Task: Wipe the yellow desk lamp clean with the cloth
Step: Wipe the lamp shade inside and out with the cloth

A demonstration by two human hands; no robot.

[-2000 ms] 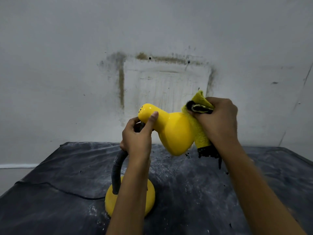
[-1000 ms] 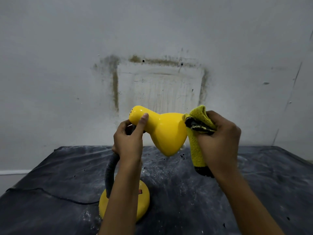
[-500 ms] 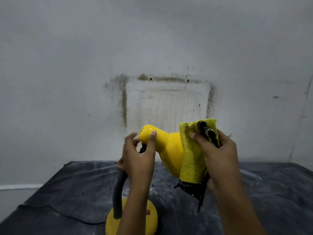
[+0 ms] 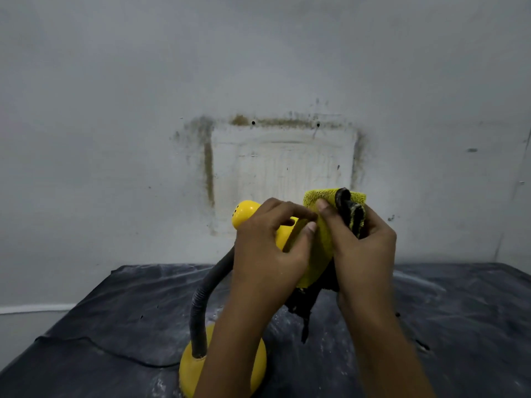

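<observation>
Yellow: one lamp (image 4: 244,216) gripped by left hand (image 4: 270,251), one cloth (image 4: 313,198) clutched in right hand (image 4: 365,248).

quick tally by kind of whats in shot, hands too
lamps: 1, the yellow desk lamp
cloths: 1, the yellow cloth
cords: 1, the black cord
hands: 2, left hand and right hand
total: 5
</observation>
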